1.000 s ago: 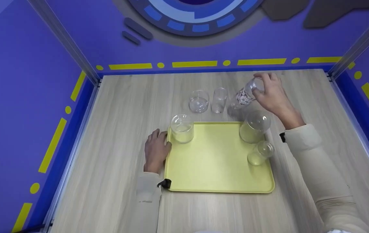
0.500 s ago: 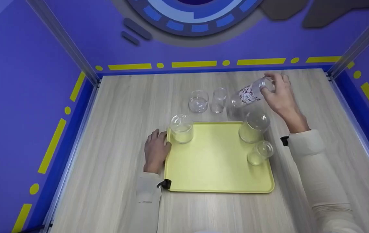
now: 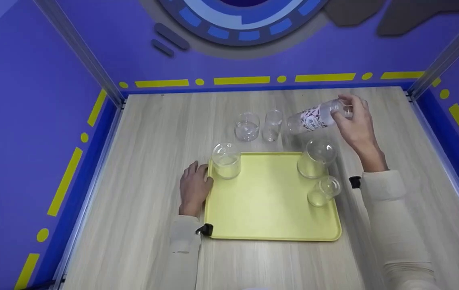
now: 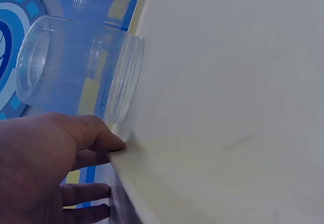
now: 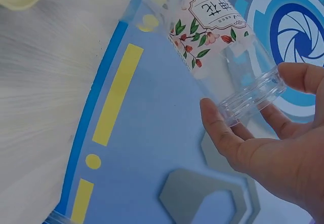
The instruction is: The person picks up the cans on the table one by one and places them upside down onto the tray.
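My right hand (image 3: 359, 125) grips a clear plastic jar (image 3: 309, 120) by its threaded mouth. The jar lies tilted in the air behind the tray, base end to the left. A floral label (image 5: 215, 24) wraps its side. My left hand (image 3: 194, 187) is at the left edge of the yellow tray (image 3: 269, 201); in the left wrist view its thumb touches the rim, with the other fingers extended beside the edge. Close to those fingers an upside-down clear jar (image 4: 76, 69) stands on the tray's back left corner, threaded mouth down.
On the tray's right side stand a large clear jar (image 3: 317, 159) and a smaller one (image 3: 324, 191). Behind the tray, a short clear jar (image 3: 247, 127) and a narrow one (image 3: 272, 125) stand on the wooden table (image 3: 145, 133). Blue walls (image 3: 237, 64) enclose three sides.
My right hand has moved right and slightly toward me with the labelled jar, which has tilted further toward level. The left hand, the tray and the other jars have stayed put.
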